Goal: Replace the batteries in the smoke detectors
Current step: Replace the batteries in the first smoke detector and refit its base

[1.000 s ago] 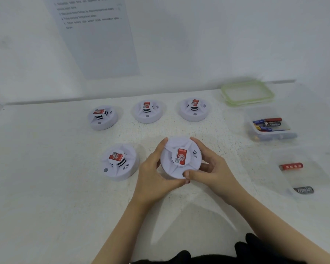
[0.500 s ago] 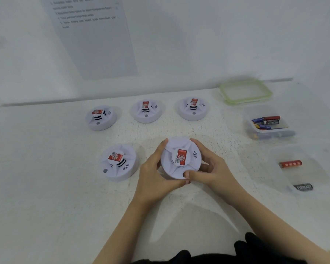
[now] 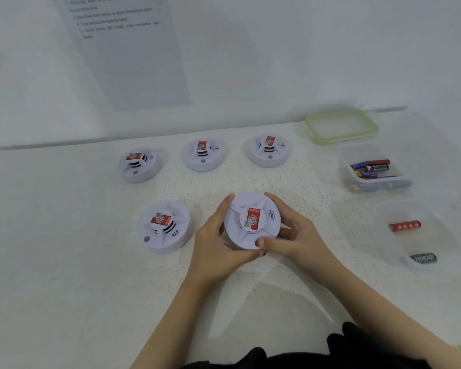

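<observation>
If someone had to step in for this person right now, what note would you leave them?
Hands: left hand and right hand both grip one smoke detector by its rim, in front of the person; its case looks closed.
Nearby: a second detector sits beside the left hand; a row of three detectors stands behind.
Right side: the far box holds several batteries; the near box holds a red battery and a black battery; a green-rimmed lid lies behind both.
Done: nothing I can confirm. Left: open the held detector, swap its batteries, probably then the other four.
</observation>
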The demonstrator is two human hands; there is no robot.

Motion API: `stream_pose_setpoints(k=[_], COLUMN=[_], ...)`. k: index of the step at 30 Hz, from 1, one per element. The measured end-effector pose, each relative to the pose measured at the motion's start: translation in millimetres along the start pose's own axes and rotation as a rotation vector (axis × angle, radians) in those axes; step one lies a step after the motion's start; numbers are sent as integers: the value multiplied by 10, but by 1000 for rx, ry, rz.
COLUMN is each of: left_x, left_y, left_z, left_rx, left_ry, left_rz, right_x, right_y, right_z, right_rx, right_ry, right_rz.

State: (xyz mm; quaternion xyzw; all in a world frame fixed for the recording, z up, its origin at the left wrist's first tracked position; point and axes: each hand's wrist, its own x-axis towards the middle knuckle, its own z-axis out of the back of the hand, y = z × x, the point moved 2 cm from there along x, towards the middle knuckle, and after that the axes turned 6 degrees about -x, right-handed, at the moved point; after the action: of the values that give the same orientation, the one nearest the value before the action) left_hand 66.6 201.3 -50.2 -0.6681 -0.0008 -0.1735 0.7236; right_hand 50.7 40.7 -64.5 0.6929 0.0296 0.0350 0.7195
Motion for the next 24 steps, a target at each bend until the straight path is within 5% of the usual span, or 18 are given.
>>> stream_pose_setpoints(k=[24], left_x=[-8], left_y=[24], left_z=[17], left_rx=[55], left_ry=[17], left_rz=[-63], right_x=[-26], right_y=[25], right_z=[60], right_rx=[35], right_ry=[26], right_rz=[-53])
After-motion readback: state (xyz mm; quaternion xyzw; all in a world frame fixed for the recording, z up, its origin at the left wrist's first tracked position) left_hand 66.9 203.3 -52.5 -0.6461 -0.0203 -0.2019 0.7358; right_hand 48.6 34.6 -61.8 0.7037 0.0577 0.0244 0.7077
